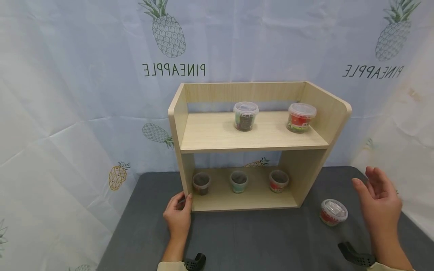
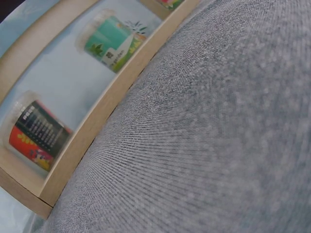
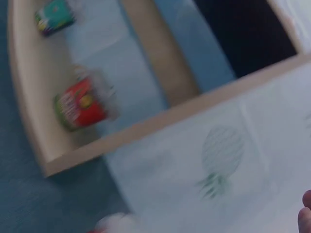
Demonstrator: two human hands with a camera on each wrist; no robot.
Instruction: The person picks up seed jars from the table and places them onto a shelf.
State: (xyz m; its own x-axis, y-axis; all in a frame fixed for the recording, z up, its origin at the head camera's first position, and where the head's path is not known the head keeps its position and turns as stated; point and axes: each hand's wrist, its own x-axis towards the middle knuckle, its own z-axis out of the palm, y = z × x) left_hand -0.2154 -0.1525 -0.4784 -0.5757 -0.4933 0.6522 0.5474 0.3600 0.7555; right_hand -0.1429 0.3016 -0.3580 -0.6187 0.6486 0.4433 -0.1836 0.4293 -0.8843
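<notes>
A pale wooden two-tier shelf (image 1: 251,145) stands on the table. At its lower left front corner my left hand (image 1: 179,214) holds the side panel, thumb on the inner side and fingers outside. My right hand (image 1: 383,205) is raised at the right, palm partly up and fingers loosely bent, with nothing in it. Beside it, a lidded plastic tub (image 1: 333,212) with a red label sits on the table, apart from the hand. Only fingertips (image 3: 305,216) of that hand show in the blurred right wrist view.
On the upper tier are a dark-labelled tub (image 1: 245,116) and a red-labelled tub (image 1: 300,117). The lower tier holds a dark tub (image 1: 202,183), a teal tub (image 1: 239,181) and a red tub (image 1: 278,181). A pineapple-print curtain (image 1: 84,75) hangs behind the grey table (image 1: 244,241).
</notes>
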